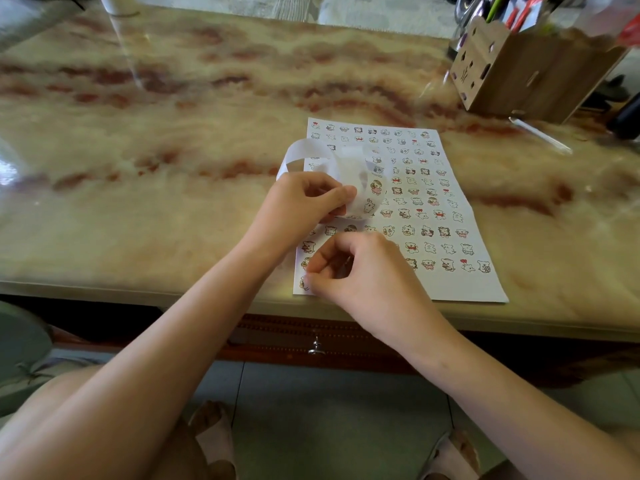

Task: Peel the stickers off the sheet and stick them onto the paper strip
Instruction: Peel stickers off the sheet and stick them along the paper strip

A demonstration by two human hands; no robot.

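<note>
Pens [512, 12] in holder [519, 74]; left fingers [332, 195] grip paper strip [311, 148], right fingers [320, 256] pinch sticker sheet [450, 209].

A glossy desk [173, 133], marbled cream and red, fills the view. At its far right corner stands a brown box [530, 74] with cut-out holes, holding pens [512, 12]. Just in front lies what may be a clear plastic wrapper [540, 135]. Below the desk's front edge a metal drawer knob [315, 346] hangs above the tiled floor [329, 410].
</note>
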